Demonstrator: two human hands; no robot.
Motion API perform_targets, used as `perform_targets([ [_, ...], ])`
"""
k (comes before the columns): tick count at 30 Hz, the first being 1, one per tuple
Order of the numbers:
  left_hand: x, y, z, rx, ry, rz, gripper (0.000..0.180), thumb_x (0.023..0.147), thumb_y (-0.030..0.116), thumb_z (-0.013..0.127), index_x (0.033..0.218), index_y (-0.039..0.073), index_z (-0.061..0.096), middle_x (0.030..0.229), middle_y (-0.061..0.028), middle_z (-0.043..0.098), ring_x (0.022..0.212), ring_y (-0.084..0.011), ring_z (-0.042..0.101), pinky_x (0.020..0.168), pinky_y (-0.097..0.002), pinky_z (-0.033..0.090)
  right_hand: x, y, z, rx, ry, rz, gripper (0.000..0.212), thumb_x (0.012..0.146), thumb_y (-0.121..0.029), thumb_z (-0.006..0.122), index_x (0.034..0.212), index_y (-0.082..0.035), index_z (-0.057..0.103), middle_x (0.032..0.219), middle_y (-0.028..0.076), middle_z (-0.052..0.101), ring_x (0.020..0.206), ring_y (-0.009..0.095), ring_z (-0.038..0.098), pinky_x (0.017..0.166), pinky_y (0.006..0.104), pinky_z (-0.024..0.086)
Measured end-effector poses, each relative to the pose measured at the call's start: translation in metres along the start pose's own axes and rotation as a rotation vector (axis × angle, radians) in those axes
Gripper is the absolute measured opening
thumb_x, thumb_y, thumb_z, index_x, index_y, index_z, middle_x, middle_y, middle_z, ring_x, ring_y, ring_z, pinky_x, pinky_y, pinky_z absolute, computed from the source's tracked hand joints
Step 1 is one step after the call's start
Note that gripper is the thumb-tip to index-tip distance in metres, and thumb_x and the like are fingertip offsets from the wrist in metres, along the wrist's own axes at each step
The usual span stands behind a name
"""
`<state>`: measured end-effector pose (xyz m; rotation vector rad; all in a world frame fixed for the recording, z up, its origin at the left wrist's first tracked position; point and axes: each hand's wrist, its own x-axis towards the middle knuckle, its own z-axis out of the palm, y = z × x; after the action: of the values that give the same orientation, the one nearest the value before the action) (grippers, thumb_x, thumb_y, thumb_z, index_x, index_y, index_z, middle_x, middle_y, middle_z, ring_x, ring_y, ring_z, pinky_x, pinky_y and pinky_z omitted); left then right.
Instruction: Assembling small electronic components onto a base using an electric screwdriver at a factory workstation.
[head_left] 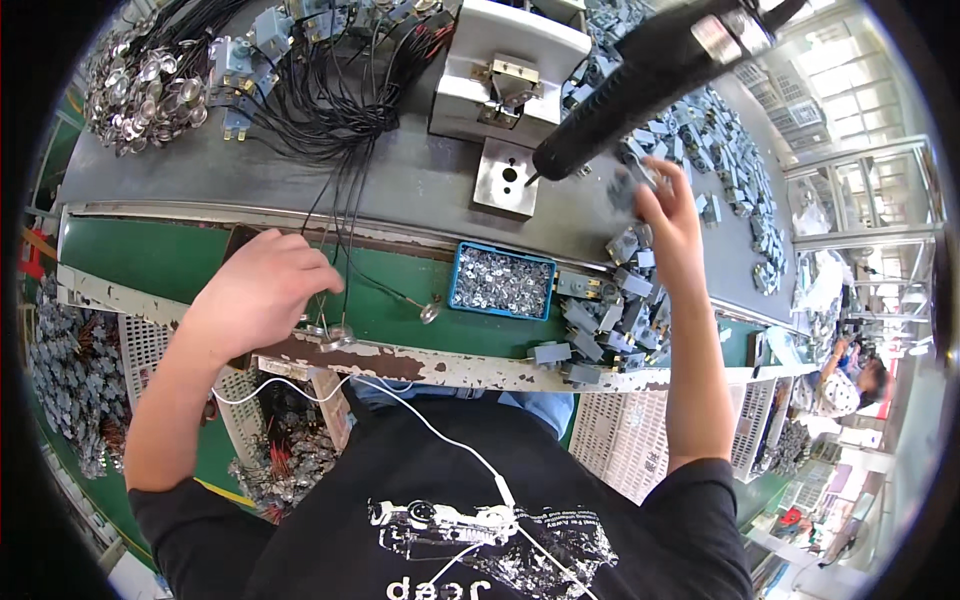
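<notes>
My left hand is at the bench's front edge, fingers curled down on a black wire that carries round metal discs at its end. The exact grip is partly hidden under the fingers. Another wire ends in a small metal disc lying on the green strip. My right hand is raised over the right side of the bench, thumb and forefinger curved around a motion-blurred grey plastic housing. Between the hands, a black electric screwdriver hangs with its bit over a steel block with holes.
A blue tray of small metal pieces sits in front. Grey housings pile beside it, with many more at far right. Bundled black wires and metal discs lie far left. A white-and-steel fixture stands behind.
</notes>
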<state>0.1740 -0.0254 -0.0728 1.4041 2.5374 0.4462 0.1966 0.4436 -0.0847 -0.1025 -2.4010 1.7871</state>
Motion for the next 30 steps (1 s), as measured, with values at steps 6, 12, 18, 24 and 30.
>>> perform_targets([
  [6,0.017,0.005,0.004,0.104,-0.107,-0.002,0.031,0.08,0.009,0.068,0.11,0.013,0.072,0.085,-0.0035,0.065,0.09,-0.0253,0.064,0.085,-0.0398,0.048,-0.073,-0.037,0.055,0.8,-0.201,0.455,0.06,0.104,-0.037,0.059,0.157,-0.017,0.037,0.131,0.025,0.06,0.102,0.031,0.067,0.079,0.0409,0.057],
  [12,0.033,0.001,-0.001,0.188,-0.15,0.143,0.008,0.081,0.014,0.064,0.089,0.012,0.063,0.079,-0.0023,0.062,0.085,-0.0232,0.065,0.078,-0.038,0.048,-0.038,-0.074,0.097,0.059,-0.353,0.156,0.071,0.093,0.008,0.066,0.153,-0.009,0.032,0.144,0.02,0.055,0.115,0.024,0.067,0.101,0.0399,0.057],
  [18,0.042,-0.007,-0.008,0.186,-0.185,0.145,0.009,0.079,0.013,0.064,0.088,0.013,0.065,0.073,-0.0015,0.063,0.077,-0.0237,0.067,0.076,-0.0386,0.048,0.013,-0.048,0.122,-0.573,-0.247,-0.128,0.063,0.09,-0.018,0.08,0.146,-0.01,0.051,0.127,0.012,0.064,0.104,0.025,0.067,0.089,0.038,0.055],
  [24,0.056,-0.004,-0.015,0.177,-0.263,0.129,0.011,0.082,0.016,0.067,0.092,0.013,0.066,0.068,-0.0034,0.065,0.075,-0.0268,0.07,0.079,-0.04,0.05,0.015,-0.047,0.095,-0.851,-0.253,-0.11,0.062,0.09,-0.036,0.077,0.144,-0.013,0.058,0.082,0.012,0.069,0.078,0.032,0.068,0.073,0.042,0.053],
  [30,0.078,0.023,-0.042,0.005,-0.321,0.032,0.011,0.091,0.019,0.064,0.099,0.012,0.061,0.081,-0.0039,0.073,0.076,-0.0283,0.071,0.07,-0.0416,0.053,0.027,-0.048,0.09,-1.015,-0.349,-0.275,0.054,0.092,-0.034,0.076,0.139,-0.012,0.06,0.071,0.01,0.07,0.068,0.031,0.07,0.064,0.044,0.055],
])
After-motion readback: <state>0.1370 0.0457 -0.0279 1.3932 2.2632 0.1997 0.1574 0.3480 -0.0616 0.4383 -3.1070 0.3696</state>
